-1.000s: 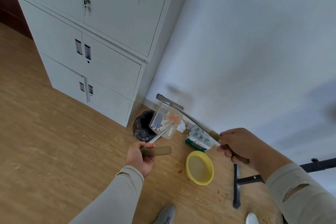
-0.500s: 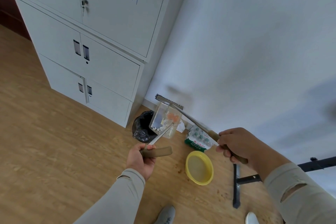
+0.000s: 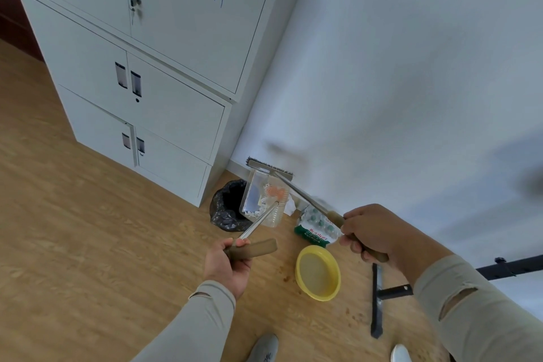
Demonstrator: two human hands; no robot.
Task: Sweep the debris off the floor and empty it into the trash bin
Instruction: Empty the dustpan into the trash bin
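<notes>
Hardly any change from a moment ago: left hand (image 3: 226,264) still grips the dustpan (image 3: 261,200) tilted over the far bin (image 3: 227,206), right hand (image 3: 367,233) clutching the broom (image 3: 293,189) — emptying continues

A single head-worn view is given, looking forward and steeply down from standing height. The wooden floor (image 3: 88,244) is seen from above and well below the lens; a grey cabinet (image 3: 164,73) and white wall (image 3: 396,67) are tilted by the wide-angle lens. Both forearms enter from the lower edge, near the camera. No second view is given, so nothing is shared.
</notes>
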